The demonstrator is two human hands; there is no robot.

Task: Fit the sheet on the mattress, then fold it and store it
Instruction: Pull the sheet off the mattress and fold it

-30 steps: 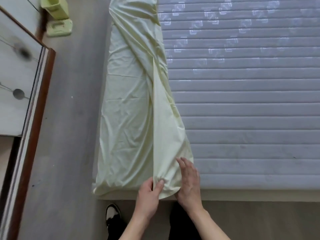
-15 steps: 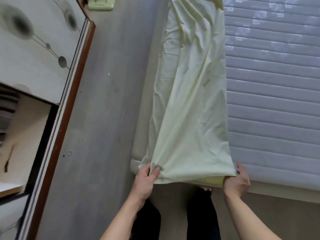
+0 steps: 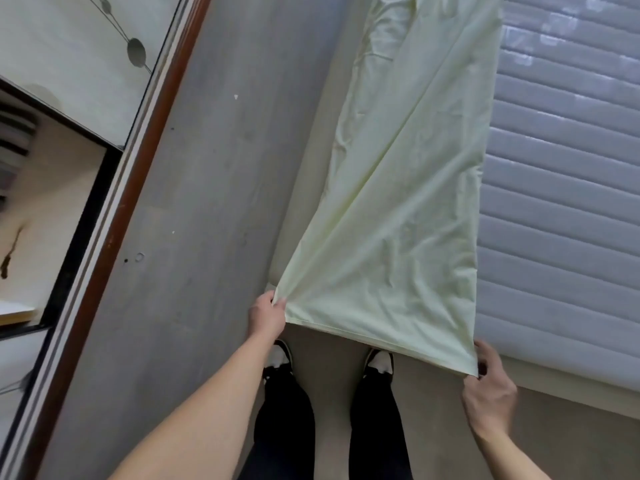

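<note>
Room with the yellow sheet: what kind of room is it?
Probably a bedroom. A quilted grey mattress lies there with the sheet stretched over it, and a wardrobe with a sliding door stands beside it.

No readable text, label, brand, number or sign anywhere in view. Only faint pale square marks along the far end of the quilted mattress (image 3: 568, 174), too blurred to read as letters. Nothing printed on the pale yellow sheet (image 3: 391, 237) lying on that mattress.
</note>
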